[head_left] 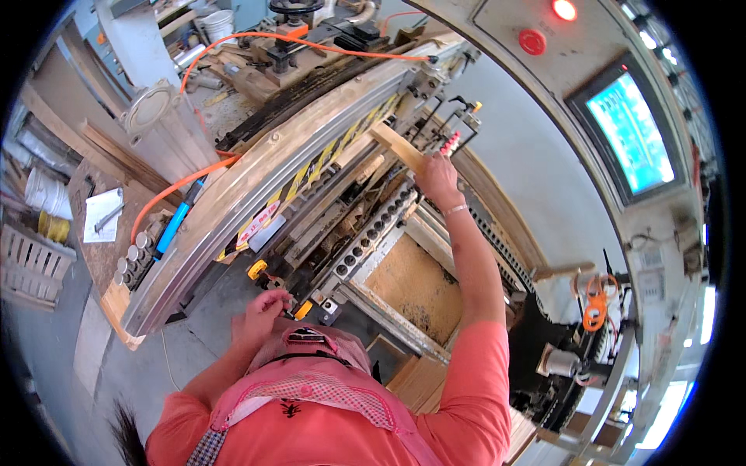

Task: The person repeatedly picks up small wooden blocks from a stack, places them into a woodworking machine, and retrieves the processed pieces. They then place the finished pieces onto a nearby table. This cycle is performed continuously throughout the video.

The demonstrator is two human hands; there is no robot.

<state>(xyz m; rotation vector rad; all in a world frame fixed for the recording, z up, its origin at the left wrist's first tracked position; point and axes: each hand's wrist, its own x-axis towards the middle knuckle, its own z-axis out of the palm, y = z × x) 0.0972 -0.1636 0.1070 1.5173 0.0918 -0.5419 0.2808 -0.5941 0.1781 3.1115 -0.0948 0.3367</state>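
Observation:
My right arm reaches far forward over a woodworking machine. My right hand [439,184] is closed around the near end of a flat, light wooden board [399,147], which slants away to the far left above the machine bed. Below it, a rail with a row of dark round holes [378,225] runs along the bed. Close to my body, my left hand [263,312] is curled with fingertips pressed together. Whatever it may hold is too small to make out. Two yellow knobs, one [257,269] beyond it and one [304,311] to its right, are near this hand.
Sawdust [416,281] covers a recessed panel of the machine. A long beam [272,159] with striped warning tape crosses on the left. An orange hose [311,48] arches over the back. The control panel's lit screen [631,132] and red button [532,42] overhang at right.

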